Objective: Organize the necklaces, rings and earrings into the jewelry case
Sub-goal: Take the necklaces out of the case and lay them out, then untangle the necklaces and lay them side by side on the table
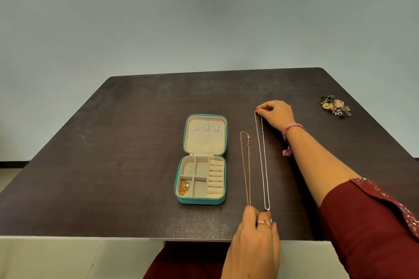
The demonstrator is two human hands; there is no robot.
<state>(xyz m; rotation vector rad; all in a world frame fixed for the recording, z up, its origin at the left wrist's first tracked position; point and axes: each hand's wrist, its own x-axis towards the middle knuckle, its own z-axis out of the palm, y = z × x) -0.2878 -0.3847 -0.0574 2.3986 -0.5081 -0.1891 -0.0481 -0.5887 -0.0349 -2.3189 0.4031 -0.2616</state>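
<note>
An open teal jewelry case [182, 197] lies mid-table, with a gold chain with a pearl [184, 188] in its front left compartment. Right of the case a thin gold necklace [246, 170] lies stretched out straight. Beside it lies a silver necklace [263, 163], also stretched straight. My right hand [277, 114] pinches the far end of the silver necklace. My left hand [256, 235] sits at the table's near edge, fingertips at the near ends of both necklaces. Its grip is hidden behind the knuckles. A heap of small jewelry [335, 106] lies at the far right.
The dark table [113, 154] has its near edge just under my left hand. The case's ring rolls [215, 176] and its other compartments hold nothing. Its lid [205, 136] lies flat, away from me.
</note>
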